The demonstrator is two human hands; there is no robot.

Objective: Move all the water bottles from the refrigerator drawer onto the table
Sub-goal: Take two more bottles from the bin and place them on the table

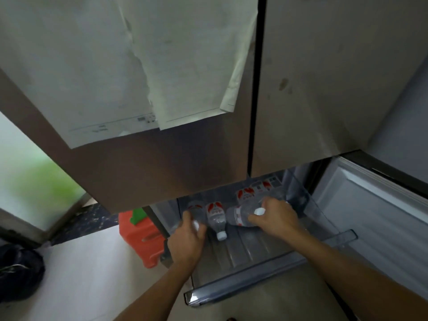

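Right hand (275, 217) wrapped over the neck end of a bottle (240, 216) lying on its side, fingers clamped round it just by the white cap; long axis runs roughly 9-to-3, cap toward 3 o'clock, body sticking out at 9 o'clock from the palm. Left hand (186, 239) closed on the leftmost bottle (195, 210), cap tucked under the fingers, body pointing off toward 12 o'clock; grip looks set but partly hidden, w/ motion blur. Between the two hands, a third bottle (216, 218) lying free, cap (221, 235) toward 6 o'clock, label end at 12 – just beside left hand, at approx 3 o'clock from it, so left is the nearer one for it. More bottles (252, 192) further back at 12 o'clock from right hand, under the fridge doors, count unclear. All inside the pulled-out clear drawer (333, 239), low in the refrigerator (176, 163). Desk not in view. Probably two bottles about to lift out together; straight pull toward 6 o'clock should clear the front lip. Orange container (139, 237) on the floor at 9 o'clock of the drawer, clear of the path.
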